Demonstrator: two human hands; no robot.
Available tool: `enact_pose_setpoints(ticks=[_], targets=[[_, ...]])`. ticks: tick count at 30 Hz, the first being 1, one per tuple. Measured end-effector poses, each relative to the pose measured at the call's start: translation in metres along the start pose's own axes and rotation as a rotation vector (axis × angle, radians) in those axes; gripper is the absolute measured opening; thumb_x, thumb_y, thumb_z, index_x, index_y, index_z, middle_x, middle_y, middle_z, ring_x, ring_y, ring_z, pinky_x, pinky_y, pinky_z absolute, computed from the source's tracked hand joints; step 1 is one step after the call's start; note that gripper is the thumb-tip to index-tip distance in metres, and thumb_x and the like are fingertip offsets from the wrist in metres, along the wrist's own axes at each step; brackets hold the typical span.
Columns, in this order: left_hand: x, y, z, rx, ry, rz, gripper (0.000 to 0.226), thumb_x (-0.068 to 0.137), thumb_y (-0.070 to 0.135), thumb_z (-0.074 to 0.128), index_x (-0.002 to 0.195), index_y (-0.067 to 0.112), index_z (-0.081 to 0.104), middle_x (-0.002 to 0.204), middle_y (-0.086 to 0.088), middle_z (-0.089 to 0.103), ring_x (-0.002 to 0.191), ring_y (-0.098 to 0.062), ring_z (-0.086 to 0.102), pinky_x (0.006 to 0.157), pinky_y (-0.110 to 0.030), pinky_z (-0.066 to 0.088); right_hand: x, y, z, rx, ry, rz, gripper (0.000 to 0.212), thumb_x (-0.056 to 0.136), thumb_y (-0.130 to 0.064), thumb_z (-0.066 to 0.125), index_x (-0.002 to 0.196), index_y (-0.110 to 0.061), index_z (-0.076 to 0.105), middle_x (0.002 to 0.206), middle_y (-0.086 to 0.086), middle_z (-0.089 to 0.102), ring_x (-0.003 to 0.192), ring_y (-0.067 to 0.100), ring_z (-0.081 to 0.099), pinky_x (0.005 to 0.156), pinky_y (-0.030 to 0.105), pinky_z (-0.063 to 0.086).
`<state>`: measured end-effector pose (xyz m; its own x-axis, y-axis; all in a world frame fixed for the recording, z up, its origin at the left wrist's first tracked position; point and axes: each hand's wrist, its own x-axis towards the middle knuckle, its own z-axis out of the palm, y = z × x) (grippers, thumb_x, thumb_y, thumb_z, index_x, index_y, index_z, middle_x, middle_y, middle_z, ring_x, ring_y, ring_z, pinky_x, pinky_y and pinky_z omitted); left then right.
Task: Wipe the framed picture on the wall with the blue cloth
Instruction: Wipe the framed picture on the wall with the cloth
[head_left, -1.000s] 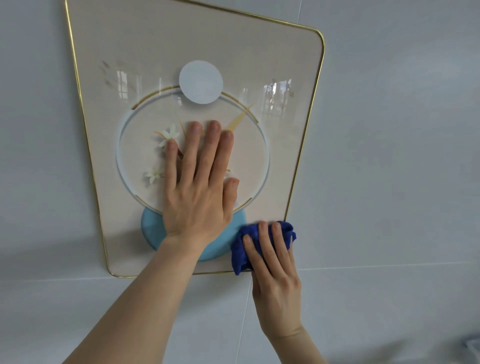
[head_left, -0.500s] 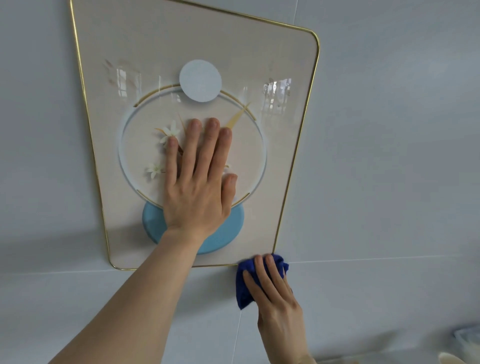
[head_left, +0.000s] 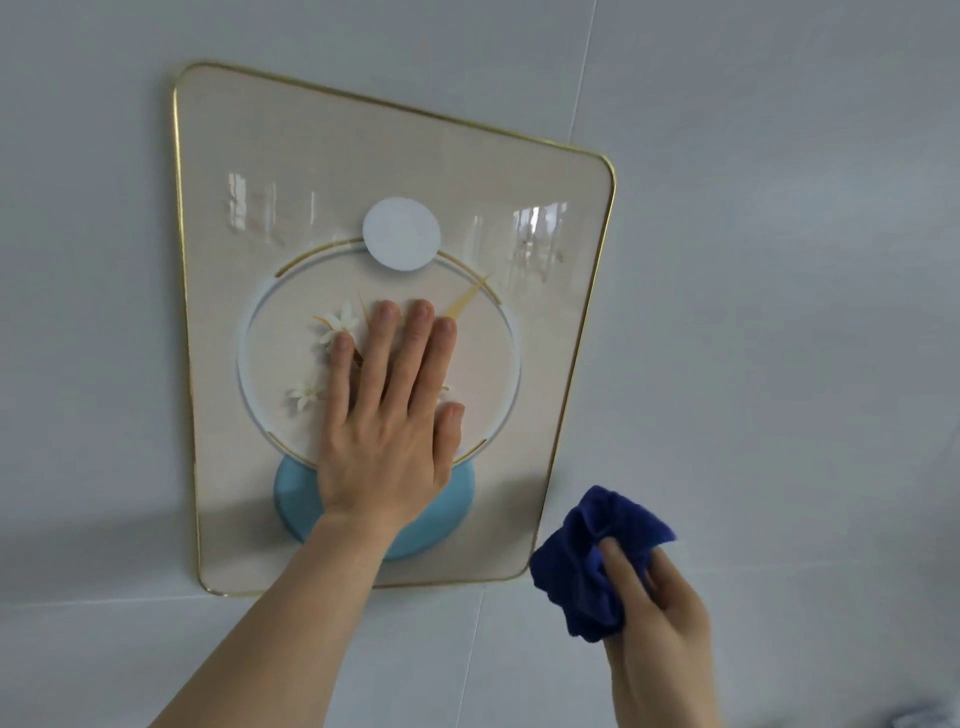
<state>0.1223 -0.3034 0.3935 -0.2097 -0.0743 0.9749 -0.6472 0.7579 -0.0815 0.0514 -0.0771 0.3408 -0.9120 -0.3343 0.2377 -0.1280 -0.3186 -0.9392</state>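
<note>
The framed picture hangs on the wall: a beige glossy panel with a thin gold frame, a white disc, a ring with small white flowers and a light blue shape at the bottom. My left hand lies flat on the picture's middle, fingers spread and pointing up. My right hand holds the bunched dark blue cloth just off the picture's lower right corner, lifted clear of the frame.
Pale grey wall tiles with thin grout lines surround the picture on every side. A blurred object shows at the bottom right corner of the view.
My right hand with the blue cloth slid down off the picture's lower right corner, then moved right and away from the wall. My left hand has stayed pressed on the picture.
</note>
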Motion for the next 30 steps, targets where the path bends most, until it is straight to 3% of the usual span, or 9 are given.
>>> enact_pose_setpoints(ticks=[3,5,10,13,16,18,20,25,30], targets=[[0.002,0.0,0.0,0.013,-0.003,0.003,0.066,0.105,0.04,0.03,0.165,0.015,0.016,0.172,-0.005,0.013,0.16,-0.03,0.011,0.13,-0.051,0.005,0.017,-0.041,0.015,0.15,-0.032,-0.083,0.015,0.102,-0.01,0.059,0.11,-0.007,0.071,0.083,0.007,0.068,0.077,0.026,0.061,0.065,0.036,0.046],[0.002,0.0,0.0,0.014,-0.003,0.005,0.066,0.105,0.04,0.031,0.164,0.016,0.017,0.172,-0.005,0.016,0.16,-0.03,0.01,0.13,-0.051,0.004,0.026,-0.07,0.031,0.132,-0.042,-0.215,0.009,0.102,-0.012,0.06,0.101,-0.01,0.069,0.083,0.002,0.068,0.08,0.022,0.062,0.072,0.034,0.049],[0.002,-0.001,0.0,0.01,0.011,0.006,0.066,0.105,0.04,0.034,0.164,0.016,0.018,0.172,-0.005,0.015,0.161,-0.028,0.007,0.13,-0.051,0.005,0.054,-0.131,0.078,-0.056,0.074,-0.588,0.029,0.099,-0.014,0.065,0.076,-0.023,0.051,0.067,-0.015,0.048,0.063,0.006,0.045,0.058,0.015,0.042],[0.003,-0.001,-0.001,0.013,0.01,0.009,0.065,0.105,0.04,0.031,0.164,0.015,0.02,0.172,-0.005,0.017,0.161,-0.028,0.007,0.13,-0.051,0.006,0.064,-0.154,0.104,-0.149,0.08,-0.797,0.005,0.099,-0.013,0.063,0.097,-0.017,0.059,0.089,-0.003,0.058,0.073,0.0,0.053,0.068,0.013,0.044],[0.003,-0.001,-0.002,0.013,0.006,0.014,0.064,0.105,0.04,0.032,0.164,0.015,0.022,0.172,-0.006,0.019,0.16,-0.03,0.011,0.13,-0.051,0.006,0.074,-0.17,0.128,-0.226,0.086,-0.958,0.024,0.098,-0.013,0.061,0.122,-0.01,0.064,0.12,0.01,0.065,0.105,0.013,0.064,0.092,0.029,0.054],[0.003,-0.002,-0.002,0.012,0.004,0.011,0.064,0.105,0.039,0.033,0.163,0.015,0.023,0.171,-0.006,0.019,0.16,-0.03,0.012,0.13,-0.052,0.006,0.084,-0.174,0.14,-0.333,0.087,-1.066,0.038,0.097,-0.01,0.061,0.135,-0.009,0.062,0.137,0.013,0.06,0.132,0.028,0.057,0.11,0.043,0.049],[0.004,-0.001,-0.002,0.012,-0.001,0.011,0.065,0.105,0.04,0.032,0.164,0.015,0.022,0.171,-0.006,0.018,0.16,-0.03,0.012,0.131,-0.051,0.005,0.094,-0.171,0.15,-0.454,0.066,-1.145,0.046,0.097,-0.009,0.061,0.143,-0.011,0.058,0.149,0.014,0.054,0.148,0.033,0.042,0.12,0.042,0.04],[0.003,-0.001,-0.004,0.025,-0.004,0.01,0.066,0.104,0.041,0.033,0.164,0.015,0.02,0.172,-0.005,0.017,0.159,-0.029,0.014,0.131,-0.05,0.005,0.114,-0.155,0.157,-0.861,0.225,-1.364,0.047,0.101,-0.029,0.054,0.147,-0.021,0.057,0.158,0.014,0.048,0.153,0.038,0.034,0.126,0.063,0.013],[0.003,-0.002,-0.004,0.026,-0.009,0.008,0.067,0.104,0.041,0.032,0.164,0.015,0.019,0.172,-0.005,0.017,0.16,-0.029,0.012,0.131,-0.05,0.006,0.124,-0.151,0.154,-0.823,0.205,-1.449,0.045,0.107,-0.035,0.048,0.146,-0.015,0.058,0.159,0.019,0.046,0.152,0.041,0.035,0.129,0.054,0.022]])
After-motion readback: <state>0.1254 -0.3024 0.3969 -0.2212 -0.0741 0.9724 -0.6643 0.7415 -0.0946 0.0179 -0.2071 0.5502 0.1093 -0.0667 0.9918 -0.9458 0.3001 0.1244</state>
